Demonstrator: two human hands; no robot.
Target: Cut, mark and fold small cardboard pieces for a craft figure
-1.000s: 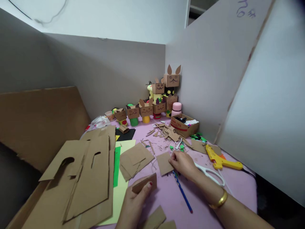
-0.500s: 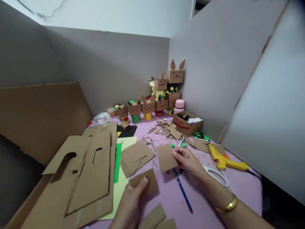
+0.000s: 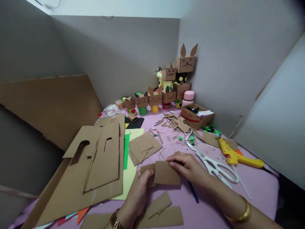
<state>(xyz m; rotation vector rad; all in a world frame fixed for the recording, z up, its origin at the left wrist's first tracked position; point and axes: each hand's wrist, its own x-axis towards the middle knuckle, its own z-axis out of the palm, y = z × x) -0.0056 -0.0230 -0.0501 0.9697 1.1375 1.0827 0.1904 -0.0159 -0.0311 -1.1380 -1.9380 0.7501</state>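
Note:
My left hand (image 3: 138, 192) is closed, gripping a small cardboard piece (image 3: 147, 168) between thumb and fingers. In my right hand (image 3: 188, 167) is a squarish cardboard piece (image 3: 167, 174), pinched at its upper right corner. This piece overlaps the right part of the other one. Under my right hand lies a blue pencil (image 3: 193, 193), its upper part hidden. White-handled scissors (image 3: 209, 162) rest on the table beyond my right forearm, blades partly apart. More cut cardboard pieces (image 3: 170, 218) lie below my hands, and another stack of pieces (image 3: 144, 146) lies behind them.
Large cardboard sheets (image 3: 105, 165) cover the left side. A yellow glue gun (image 3: 240, 156) lies at the right. Cardboard scraps (image 3: 177, 122) lie before a small box (image 3: 197, 117). Several box-headed cardboard animals (image 3: 154, 99) and a pink bottle (image 3: 188, 98) stand at the back.
My right hand has brought its cardboard piece left and nearer, so it now overlaps the left hand's piece. The view has tilted and shifted, showing more of the scissors.

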